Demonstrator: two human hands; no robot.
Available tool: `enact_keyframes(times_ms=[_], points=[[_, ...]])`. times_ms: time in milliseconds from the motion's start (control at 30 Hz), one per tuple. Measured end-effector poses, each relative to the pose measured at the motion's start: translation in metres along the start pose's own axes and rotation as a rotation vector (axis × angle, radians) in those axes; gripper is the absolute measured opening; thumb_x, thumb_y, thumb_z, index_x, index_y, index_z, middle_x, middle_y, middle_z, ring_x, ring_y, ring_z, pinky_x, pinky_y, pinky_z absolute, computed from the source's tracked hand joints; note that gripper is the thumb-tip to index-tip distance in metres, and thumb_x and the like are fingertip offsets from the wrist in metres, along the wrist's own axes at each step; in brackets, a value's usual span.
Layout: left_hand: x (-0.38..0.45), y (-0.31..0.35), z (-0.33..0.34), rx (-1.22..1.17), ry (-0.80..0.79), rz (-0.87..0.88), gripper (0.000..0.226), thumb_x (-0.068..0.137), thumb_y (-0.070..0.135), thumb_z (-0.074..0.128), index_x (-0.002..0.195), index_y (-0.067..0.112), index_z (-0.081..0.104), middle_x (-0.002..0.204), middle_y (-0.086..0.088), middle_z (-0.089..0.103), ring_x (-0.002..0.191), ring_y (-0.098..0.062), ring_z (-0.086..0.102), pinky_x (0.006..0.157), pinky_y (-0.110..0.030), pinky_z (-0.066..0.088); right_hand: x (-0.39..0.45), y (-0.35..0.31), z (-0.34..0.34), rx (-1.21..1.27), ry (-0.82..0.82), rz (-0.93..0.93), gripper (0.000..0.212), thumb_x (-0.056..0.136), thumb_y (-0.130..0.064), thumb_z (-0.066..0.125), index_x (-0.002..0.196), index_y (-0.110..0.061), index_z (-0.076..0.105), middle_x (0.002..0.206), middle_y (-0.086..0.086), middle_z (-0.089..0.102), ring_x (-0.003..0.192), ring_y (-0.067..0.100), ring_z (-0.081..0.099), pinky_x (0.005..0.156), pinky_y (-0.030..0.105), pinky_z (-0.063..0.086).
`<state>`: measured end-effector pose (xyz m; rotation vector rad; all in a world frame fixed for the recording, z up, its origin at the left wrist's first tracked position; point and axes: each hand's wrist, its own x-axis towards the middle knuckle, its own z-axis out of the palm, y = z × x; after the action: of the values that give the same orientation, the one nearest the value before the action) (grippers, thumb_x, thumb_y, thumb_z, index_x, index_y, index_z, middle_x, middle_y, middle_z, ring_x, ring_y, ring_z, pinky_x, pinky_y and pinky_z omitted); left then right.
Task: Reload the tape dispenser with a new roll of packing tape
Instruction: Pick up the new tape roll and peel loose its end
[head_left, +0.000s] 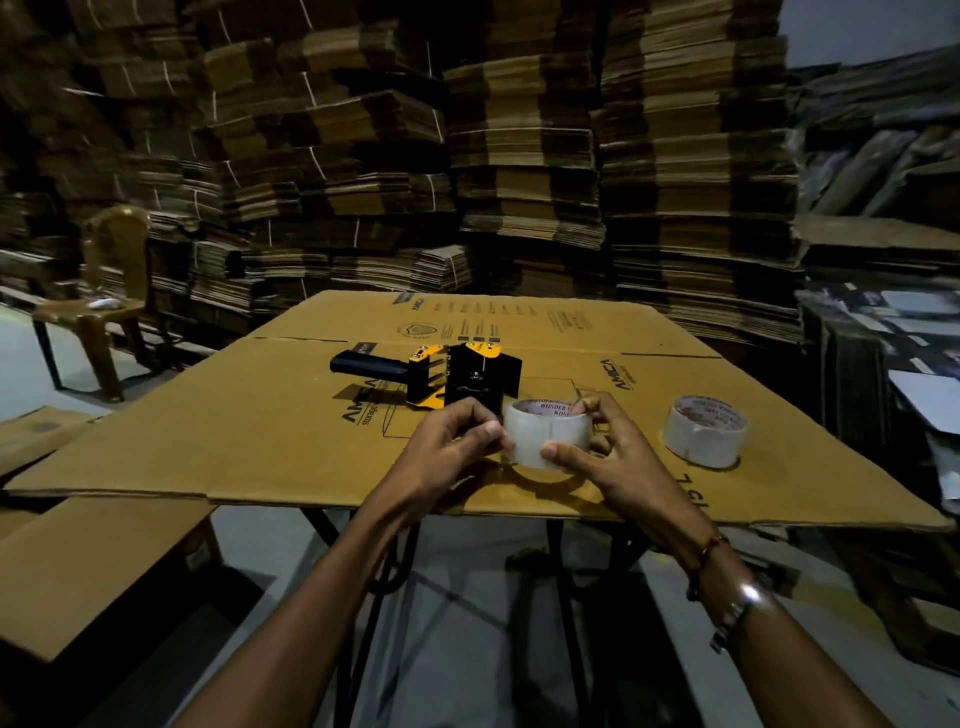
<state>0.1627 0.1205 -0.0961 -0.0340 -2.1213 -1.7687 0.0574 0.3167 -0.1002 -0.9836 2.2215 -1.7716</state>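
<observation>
Over flattened cardboard (260, 426), left hand (447, 452) and right hand (613, 457) — both gripping tape roll (545, 436), dispenser (447, 376) just behind

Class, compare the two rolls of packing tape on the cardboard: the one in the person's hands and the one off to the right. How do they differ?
The held roll is gripped by the left hand and right hand; the spare roll is untouched. The held roll sits near the tape dispenser; the spare roll lies apart, further right. Both are pale, clear-looking rolls with printed cores, on the cardboard sheet.
</observation>
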Motion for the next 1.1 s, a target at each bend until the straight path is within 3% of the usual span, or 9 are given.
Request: enact_keyframes(times_ms=[67,133,300,400,633,900,1000,1100], points=[[0.001,0.0,-0.005,-0.067,-0.051,-0.044,0.015,0.1,0.011,0.053,0.101,-0.003,0.058,0.092,-0.009,0.073,0.087,-0.016,0.07,0.074,-0.031,0.057,0.0,-0.001,-0.002,0.034,-0.016,0.018,0.048,0.071,-0.039,0.084,0.106,-0.028,0.053,0.132,0.002,0.054,0.115,0.025,0.064,0.084,0.046,0.063],[0.003,-0.002,-0.01,-0.125,-0.08,-0.078,0.012,0.099,0.012,0.055,0.099,0.001,0.061,0.094,-0.011,0.072,0.091,-0.023,0.068,0.081,-0.037,0.056,-0.001,-0.002,-0.003,0.042,-0.028,0.028,0.05,0.068,-0.043,0.084,0.105,-0.027,0.054,0.128,0.001,0.057,0.113,0.024,0.066,0.087,0.051,0.061],[0.003,-0.003,-0.014,-0.209,-0.06,-0.116,0.013,0.097,0.014,0.057,0.093,0.005,0.067,0.092,-0.009,0.073,0.093,-0.022,0.068,0.087,-0.036,0.057,-0.002,-0.008,-0.001,0.048,-0.023,0.047,0.05,0.072,-0.037,0.084,0.108,-0.021,0.054,0.123,0.004,0.058,0.105,0.026,0.069,0.081,0.053,0.062],[0.001,-0.002,-0.019,-0.231,-0.064,-0.136,0.024,0.098,0.021,0.055,0.1,0.002,0.069,0.096,-0.01,0.073,0.1,-0.022,0.068,0.095,-0.038,0.056,-0.004,-0.014,0.0,0.053,-0.021,0.056,0.051,0.07,-0.039,0.083,0.108,-0.02,0.054,0.121,0.005,0.058,0.1,0.027,0.071,0.077,0.054,0.061],[-0.012,0.001,-0.022,-0.076,-0.048,-0.107,0.023,0.093,0.024,0.066,0.103,0.003,0.067,0.108,-0.014,0.069,0.098,-0.023,0.069,0.087,-0.034,0.058,-0.001,-0.022,0.006,0.054,-0.028,0.055,0.052,0.068,-0.044,0.082,0.105,-0.022,0.053,0.123,0.005,0.056,0.103,0.031,0.069,0.075,0.06,0.061],[-0.019,0.002,-0.015,0.068,0.021,-0.038,0.017,0.094,0.018,0.065,0.095,0.001,0.064,0.107,-0.012,0.067,0.096,-0.025,0.069,0.086,-0.041,0.06,-0.002,-0.034,0.009,-0.018,-0.036,0.028,0.052,0.069,-0.04,0.081,0.108,-0.021,0.052,0.124,0.001,0.052,0.102,0.029,0.065,0.064,0.043,0.064],[-0.02,0.0,-0.022,0.027,-0.034,-0.049,0.016,0.095,0.015,0.062,0.097,-0.001,0.062,0.108,-0.009,0.069,0.096,-0.021,0.07,0.082,-0.034,0.06,-0.001,-0.034,0.007,-0.049,-0.059,0.032,0.053,0.066,-0.046,0.082,0.106,-0.025,0.053,0.127,0.004,0.052,0.106,0.03,0.064,0.066,0.042,0.064],[-0.022,0.0,-0.029,0.03,-0.087,-0.062,0.012,0.095,0.018,0.063,0.095,0.007,0.062,0.11,-0.007,0.07,0.094,-0.018,0.071,0.073,-0.028,0.057,-0.001,-0.036,0.006,-0.09,-0.1,0.02,0.049,0.071,-0.039,0.082,0.107,-0.022,0.053,0.132,0.009,0.049,0.109,0.03,0.06,0.059,0.027,0.06]])
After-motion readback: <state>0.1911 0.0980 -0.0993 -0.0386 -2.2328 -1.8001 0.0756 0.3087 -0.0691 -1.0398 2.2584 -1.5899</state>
